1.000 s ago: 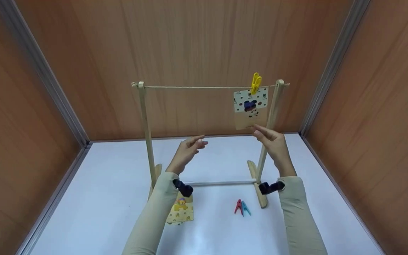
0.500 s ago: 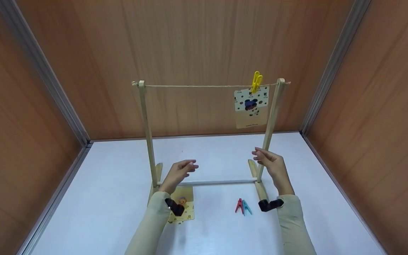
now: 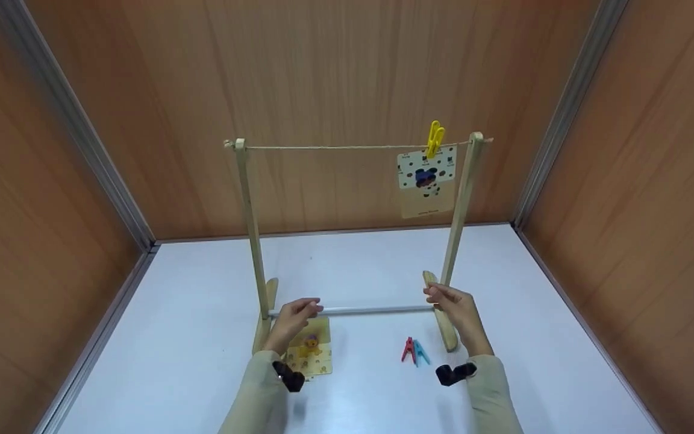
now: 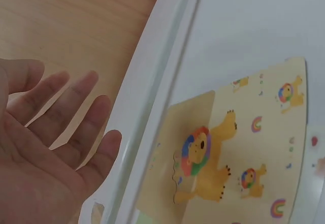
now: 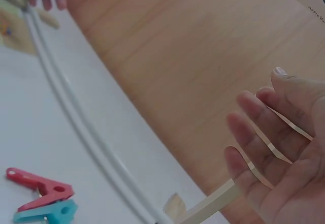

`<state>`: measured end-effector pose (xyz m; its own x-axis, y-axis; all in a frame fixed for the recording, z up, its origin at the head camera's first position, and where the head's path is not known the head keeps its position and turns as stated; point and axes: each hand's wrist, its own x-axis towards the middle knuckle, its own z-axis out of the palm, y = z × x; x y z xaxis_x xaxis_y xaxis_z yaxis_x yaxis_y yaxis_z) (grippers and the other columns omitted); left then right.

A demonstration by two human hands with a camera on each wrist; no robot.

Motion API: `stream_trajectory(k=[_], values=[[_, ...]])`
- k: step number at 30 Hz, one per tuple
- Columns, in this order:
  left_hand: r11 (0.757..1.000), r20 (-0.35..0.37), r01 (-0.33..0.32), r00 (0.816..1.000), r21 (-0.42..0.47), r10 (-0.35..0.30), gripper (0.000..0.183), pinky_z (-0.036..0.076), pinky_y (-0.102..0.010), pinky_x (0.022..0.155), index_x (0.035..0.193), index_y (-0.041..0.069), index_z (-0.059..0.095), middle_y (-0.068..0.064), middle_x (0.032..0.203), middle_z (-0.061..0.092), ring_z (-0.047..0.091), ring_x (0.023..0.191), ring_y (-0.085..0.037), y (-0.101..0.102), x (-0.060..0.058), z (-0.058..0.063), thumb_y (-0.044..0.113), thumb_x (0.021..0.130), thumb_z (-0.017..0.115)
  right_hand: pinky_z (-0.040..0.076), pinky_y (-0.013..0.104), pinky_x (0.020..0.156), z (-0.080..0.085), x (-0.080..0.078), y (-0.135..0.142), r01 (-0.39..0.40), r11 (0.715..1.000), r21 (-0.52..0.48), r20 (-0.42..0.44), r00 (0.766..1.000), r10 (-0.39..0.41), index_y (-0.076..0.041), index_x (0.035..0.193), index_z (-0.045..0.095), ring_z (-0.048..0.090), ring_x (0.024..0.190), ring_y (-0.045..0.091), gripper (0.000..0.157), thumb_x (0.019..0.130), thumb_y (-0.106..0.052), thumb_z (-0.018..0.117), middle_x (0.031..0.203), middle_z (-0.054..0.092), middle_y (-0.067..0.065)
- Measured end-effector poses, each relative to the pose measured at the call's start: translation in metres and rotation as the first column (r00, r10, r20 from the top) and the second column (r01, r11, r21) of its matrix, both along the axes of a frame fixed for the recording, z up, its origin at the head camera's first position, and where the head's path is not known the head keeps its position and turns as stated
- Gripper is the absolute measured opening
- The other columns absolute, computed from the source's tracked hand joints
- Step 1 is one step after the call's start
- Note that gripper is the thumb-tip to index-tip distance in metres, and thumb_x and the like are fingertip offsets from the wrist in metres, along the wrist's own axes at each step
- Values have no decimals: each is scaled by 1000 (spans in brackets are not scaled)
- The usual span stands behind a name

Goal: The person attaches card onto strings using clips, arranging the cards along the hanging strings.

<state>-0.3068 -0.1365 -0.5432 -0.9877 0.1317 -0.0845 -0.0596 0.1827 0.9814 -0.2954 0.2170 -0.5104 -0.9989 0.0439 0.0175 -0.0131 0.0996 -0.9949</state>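
Note:
My left hand (image 3: pixel 294 320) hovers by the rack's lower left side, fingers loosely bent and holding nothing. Below it on the table lies a yellow lion card (image 4: pixel 213 153), with another card's edge peeking out under it. My right hand (image 3: pixel 456 310) is beside the foot of the right post, its relaxed fingers (image 5: pixel 249 137) spread and bare. A red clothespin (image 3: pixel 408 349) and a blue clothespin (image 3: pixel 420 353) lie side by side on the table, left of the right hand. From the string (image 3: pixel 323 147) hangs a dotted card (image 3: pixel 426 181), clipped by a yellow clothespin (image 3: pixel 435 140) near the right post.
The wooden rack has a left post (image 3: pixel 251 229), a right post (image 3: pixel 461 211) and a white lower bar (image 3: pixel 377 310) joining its feet. Wood-grain panels (image 3: pixel 347 72) enclose the white table (image 3: pixel 190 313) at the back and both sides.
Both hands have come down from near the middle of the rack to just above the table. The right hand has moved away from the hanging card, which stays clipped on the string.

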Motion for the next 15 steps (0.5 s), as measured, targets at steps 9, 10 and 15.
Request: stream_trajectory(k=[9,10,15], values=[[993,20,-113,993,-47,114,42,41,-52,102,129,-2,55,-16,122,64,55,115,-31,-18,-4,-31,29,101,49,50,35,95,-46,1,9,3,998,63,60,998,-7,-2,121,65,64,96,15,39,92,-27,66,113,69,12],[991,28,-120,992,-50,122,41,42,-52,102,129,-1,55,-16,122,64,54,115,-30,-19,-4,-32,29,101,50,50,36,95,-48,2,10,1,998,70,72,997,-6,-2,121,65,64,96,15,39,91,-27,67,112,70,11],[992,30,-125,992,-18,125,40,41,-53,103,129,-5,54,-20,126,59,51,120,-35,-28,-4,-40,23,101,50,51,34,92,-62,8,13,-9,994,106,120,993,-4,0,122,64,65,95,18,39,91,-23,67,107,70,9]])
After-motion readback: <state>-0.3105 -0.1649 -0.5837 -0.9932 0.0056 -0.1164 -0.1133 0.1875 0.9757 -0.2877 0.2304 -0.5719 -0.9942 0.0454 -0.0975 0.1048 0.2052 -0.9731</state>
